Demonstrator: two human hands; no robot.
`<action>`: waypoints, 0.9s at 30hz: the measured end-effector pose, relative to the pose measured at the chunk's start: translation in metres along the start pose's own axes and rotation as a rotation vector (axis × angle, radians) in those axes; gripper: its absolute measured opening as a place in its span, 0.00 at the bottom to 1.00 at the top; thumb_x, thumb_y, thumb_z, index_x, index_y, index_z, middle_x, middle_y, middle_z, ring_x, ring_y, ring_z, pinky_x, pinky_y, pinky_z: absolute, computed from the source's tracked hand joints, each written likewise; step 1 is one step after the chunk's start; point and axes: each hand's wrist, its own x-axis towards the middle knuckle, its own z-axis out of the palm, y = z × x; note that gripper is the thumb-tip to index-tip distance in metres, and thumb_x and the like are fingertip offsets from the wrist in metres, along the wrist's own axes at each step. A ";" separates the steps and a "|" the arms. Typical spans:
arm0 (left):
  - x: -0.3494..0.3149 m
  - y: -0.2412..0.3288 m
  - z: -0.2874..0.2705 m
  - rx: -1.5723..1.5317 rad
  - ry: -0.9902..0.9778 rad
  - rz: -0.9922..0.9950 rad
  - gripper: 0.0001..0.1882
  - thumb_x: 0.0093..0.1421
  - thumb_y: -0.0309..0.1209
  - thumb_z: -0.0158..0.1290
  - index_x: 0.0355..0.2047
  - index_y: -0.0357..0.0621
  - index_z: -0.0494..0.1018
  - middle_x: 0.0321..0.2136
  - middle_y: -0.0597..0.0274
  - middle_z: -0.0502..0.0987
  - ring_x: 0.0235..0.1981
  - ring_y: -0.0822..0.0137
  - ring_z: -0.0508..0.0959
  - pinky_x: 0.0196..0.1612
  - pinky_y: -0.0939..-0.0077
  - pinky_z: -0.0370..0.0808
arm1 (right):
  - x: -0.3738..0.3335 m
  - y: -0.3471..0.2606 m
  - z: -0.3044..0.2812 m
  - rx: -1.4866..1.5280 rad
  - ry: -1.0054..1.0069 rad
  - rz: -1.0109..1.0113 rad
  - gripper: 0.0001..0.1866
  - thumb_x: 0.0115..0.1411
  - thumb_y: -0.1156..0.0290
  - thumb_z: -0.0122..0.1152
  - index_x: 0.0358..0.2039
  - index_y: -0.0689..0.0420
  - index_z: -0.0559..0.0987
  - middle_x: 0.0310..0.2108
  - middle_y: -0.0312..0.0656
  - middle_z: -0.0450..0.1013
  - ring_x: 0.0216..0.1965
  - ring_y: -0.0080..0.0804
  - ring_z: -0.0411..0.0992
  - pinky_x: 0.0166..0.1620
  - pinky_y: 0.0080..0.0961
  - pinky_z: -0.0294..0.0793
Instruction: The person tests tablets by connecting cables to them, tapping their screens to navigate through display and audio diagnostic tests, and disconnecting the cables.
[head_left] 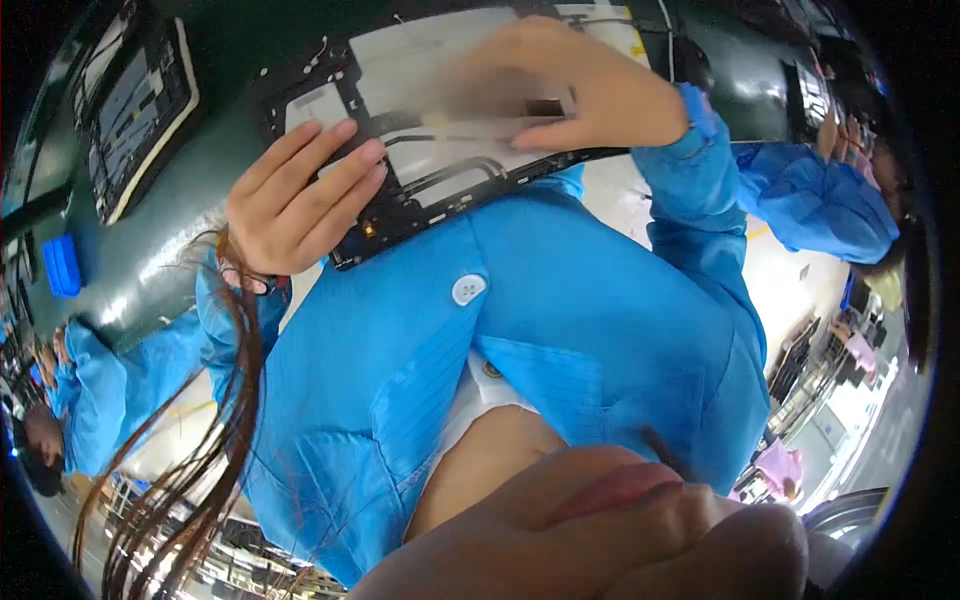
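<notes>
A thin black device frame (440,205), perhaps a laptop or tablet housing, lies tilted on the bench in front of me. Pale grey-white panels (400,60) fill much of it, with dark strips between them. My left hand (290,200) rests stretched fingers on the frame's left end; its thumb is hidden. Over the frame's middle and right hovers my right hand (590,90), its thumb near the lower edge. Motion smears its fingers, so I cannot make out whether they hold anything. A small dark rectangle (543,107) shows beneath that hand.
Another black device frame (140,120) sits at the left of the dark green bench (225,60). A small blue tray (61,266) stands farther left. Co-workers in blue coats sit on the left (130,390) and right (815,200). Small white bits lie beyond my frame.
</notes>
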 end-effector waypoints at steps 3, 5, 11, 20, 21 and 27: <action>0.006 -0.001 -0.002 -0.005 0.018 0.047 0.13 0.46 0.25 0.54 0.34 0.37 0.76 0.40 0.53 0.76 0.43 0.53 0.77 0.46 0.61 0.75 | -0.012 -0.005 -0.018 0.055 -0.018 0.050 0.30 0.46 0.71 0.63 0.52 0.55 0.69 0.43 0.45 0.68 0.50 0.40 0.65 0.53 0.32 0.65; 0.001 0.000 -0.003 0.023 0.015 0.055 0.14 0.46 0.25 0.55 0.36 0.38 0.75 0.40 0.55 0.77 0.43 0.54 0.77 0.46 0.61 0.75 | -0.005 0.005 -0.017 -0.066 -0.040 -0.015 0.31 0.43 0.74 0.64 0.52 0.55 0.70 0.42 0.42 0.68 0.48 0.37 0.66 0.52 0.29 0.66; 0.007 -0.001 0.000 0.075 0.084 0.078 0.11 0.44 0.26 0.56 0.31 0.39 0.75 0.37 0.61 0.77 0.39 0.59 0.76 0.39 0.69 0.76 | -0.001 -0.009 -0.011 0.068 -0.072 0.173 0.34 0.41 0.79 0.60 0.54 0.53 0.69 0.40 0.40 0.67 0.39 0.30 0.66 0.45 0.23 0.68; 0.003 -0.020 -0.032 -0.626 0.078 -0.274 0.15 0.52 0.29 0.49 0.39 0.37 0.74 0.42 0.49 0.76 0.46 0.53 0.75 0.47 0.64 0.73 | -0.003 0.036 -0.043 1.253 -0.016 -0.249 0.38 0.50 0.64 0.64 0.60 0.58 0.58 0.39 0.42 0.69 0.41 0.34 0.68 0.47 0.26 0.66; -0.003 -0.012 -0.043 -0.705 0.168 -0.465 0.15 0.52 0.27 0.51 0.41 0.36 0.74 0.42 0.50 0.76 0.46 0.55 0.75 0.47 0.66 0.72 | 0.001 0.043 -0.046 1.387 0.028 -0.340 0.39 0.51 0.63 0.63 0.61 0.59 0.57 0.43 0.43 0.70 0.45 0.35 0.69 0.49 0.28 0.67; -0.010 -0.030 -0.027 -1.378 0.469 -1.330 0.21 0.55 0.25 0.54 0.49 0.33 0.67 0.44 0.56 0.74 0.45 0.63 0.73 0.48 0.70 0.69 | -0.024 0.037 -0.005 1.187 1.134 0.328 0.16 0.56 0.73 0.55 0.46 0.61 0.72 0.37 0.36 0.73 0.36 0.27 0.70 0.42 0.21 0.68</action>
